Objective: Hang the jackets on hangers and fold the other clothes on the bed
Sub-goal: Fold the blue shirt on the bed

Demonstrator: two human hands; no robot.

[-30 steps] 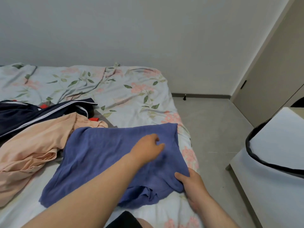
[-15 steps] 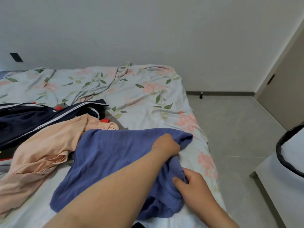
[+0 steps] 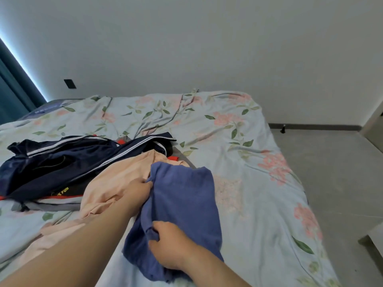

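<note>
Lower centre: the near edge of the blue garment (image 3: pixel 186 195) is gripped by the right hand (image 3: pixel 170 243); just above, its upper-left corner is pinched by the left hand (image 3: pixel 138 189). The cloth lies on the bed (image 3: pixel 238 141), mid-frame. Risk: the layers may be skewed if either grip slips, and the peach garment (image 3: pixel 116 183) touching its left side may be dragged along. Beyond, the navy jacket (image 3: pixel 62 160) is seen unhung.

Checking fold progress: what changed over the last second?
The left hand, earlier resting on the blue garment, now grips its far corner, drawn leftward; the garment lies folded narrower. The right hand still holds the near edge. The peach garment and navy jacket stayed put.
</note>
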